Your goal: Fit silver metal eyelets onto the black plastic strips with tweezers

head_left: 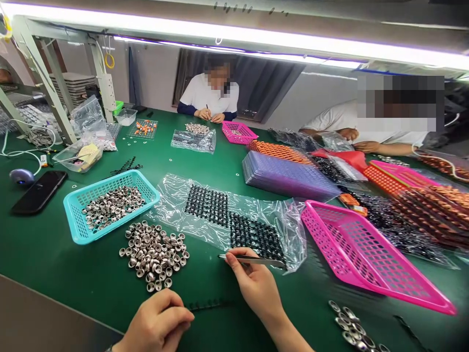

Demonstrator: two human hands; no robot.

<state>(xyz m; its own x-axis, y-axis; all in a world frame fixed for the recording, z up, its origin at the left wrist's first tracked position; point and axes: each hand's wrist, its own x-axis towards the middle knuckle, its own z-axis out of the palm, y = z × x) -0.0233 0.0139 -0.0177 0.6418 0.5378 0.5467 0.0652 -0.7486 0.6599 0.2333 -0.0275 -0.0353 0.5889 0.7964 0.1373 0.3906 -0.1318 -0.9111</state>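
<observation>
Right hand pinches tweezers, tips left, lying over the clear bag of black parts. Left hand closed, grip apparently on a black strip flat on the bench. Teal basket holds metal rings; loose ring pile beside it. Pink basket tilted.

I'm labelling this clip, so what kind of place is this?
Probably a small-parts assembly workshop: a long green table under strip lights, a teal basket and loose pile of metal rings, the right hand holding tweezers, co-workers seated opposite.
</observation>
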